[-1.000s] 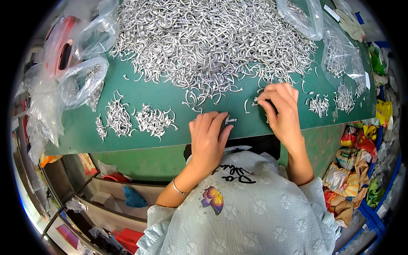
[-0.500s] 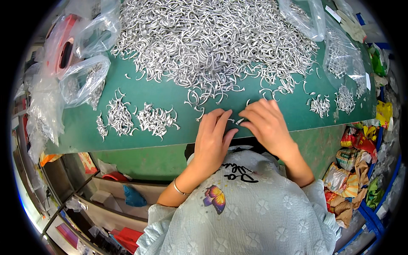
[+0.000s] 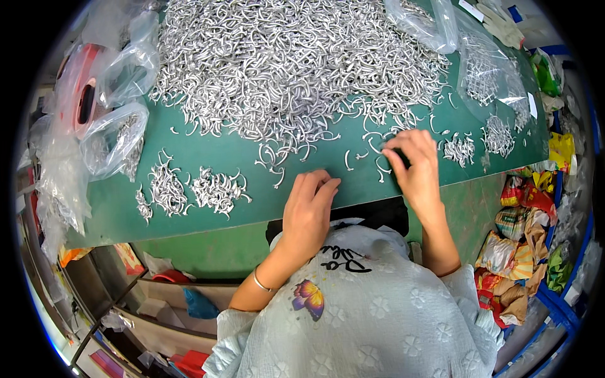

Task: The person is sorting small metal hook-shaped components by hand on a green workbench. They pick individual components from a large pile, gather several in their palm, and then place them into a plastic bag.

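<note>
Small curved silvery metal pieces form a broad heap (image 3: pixel 283 69) across the far part of the green table (image 3: pixel 277 211). My left hand (image 3: pixel 309 205) rests at the table's near edge with its fingers curled together; whatever they may hold is hidden. To its right, my right hand (image 3: pixel 416 167) reaches over several loose curved pieces. Its thumb and forefinger come together in a pinch beside them, slightly blurred, and I cannot make out what is between the tips. One loose curved piece (image 3: pixel 348 160) lies between the two hands.
Small piles of metal pieces lie at left (image 3: pixel 219 191) and at right (image 3: pixel 459 150). Clear plastic bags (image 3: pixel 116 142) with pieces stand at both sides, near a red and white device (image 3: pixel 84 104). Colourful packages (image 3: pixel 504 252) fill a blue rack at right.
My right hand has moved right and away from my left hand, toward the loose pieces. My left hand stays near the edge. The whole view has shifted slightly.
</note>
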The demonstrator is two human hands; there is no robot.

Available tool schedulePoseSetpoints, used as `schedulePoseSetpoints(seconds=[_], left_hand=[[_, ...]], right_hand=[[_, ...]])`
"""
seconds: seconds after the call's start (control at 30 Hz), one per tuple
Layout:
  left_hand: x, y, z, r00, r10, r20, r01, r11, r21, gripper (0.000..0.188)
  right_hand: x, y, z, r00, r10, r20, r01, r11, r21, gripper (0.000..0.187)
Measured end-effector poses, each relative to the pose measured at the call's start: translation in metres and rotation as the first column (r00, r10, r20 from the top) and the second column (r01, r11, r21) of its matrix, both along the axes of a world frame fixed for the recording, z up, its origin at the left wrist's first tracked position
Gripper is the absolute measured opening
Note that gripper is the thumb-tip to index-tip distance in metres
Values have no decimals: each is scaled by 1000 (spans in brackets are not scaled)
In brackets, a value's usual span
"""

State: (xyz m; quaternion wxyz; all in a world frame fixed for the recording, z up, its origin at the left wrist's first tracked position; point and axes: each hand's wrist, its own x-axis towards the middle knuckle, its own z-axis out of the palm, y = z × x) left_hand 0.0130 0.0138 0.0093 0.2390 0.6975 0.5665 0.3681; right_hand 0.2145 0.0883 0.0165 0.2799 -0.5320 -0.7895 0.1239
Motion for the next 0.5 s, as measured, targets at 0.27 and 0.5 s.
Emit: schedulePoseSetpoints(seconds=[0.27,0.5], left_hand=[[-3,-6,1,1000,3,18,-3,1000,15,25],[-5,-7,-3,999,4,38,-4,1000,9,25]], right_hand=[[2,12,6,997,8,-74,-9,1000,-17,14],[-4,8,8,995,57,-83,-53,997,47,11]])
